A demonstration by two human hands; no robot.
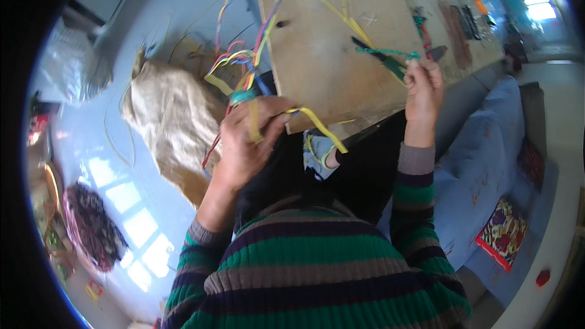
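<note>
My left hand (pixel 250 137) is closed on a yellow plastic strip (pixel 320 127), whose free end bends out toward my lap. Beside its fingers is a bundle of red, blue, yellow and green strips (pixel 241 58); some run up past the board's left edge. My right hand (pixel 421 94) pinches a twisted green cord (pixel 393 52) above the wooden board (pixel 332 82). Just left of those fingers is a slim tool with a dark tip and green handle (pixel 384 61). Its exact kind is unclear, and I cannot tell whether my hand grips it too.
Loose yellow strips (pixel 341 15) lie on the board. A beige sack (pixel 173 122) slumps on the shiny floor at left, near a clear plastic bag (pixel 76 67). At right stands a blue-covered seat (pixel 481 164) with a patterned cushion (pixel 504 231).
</note>
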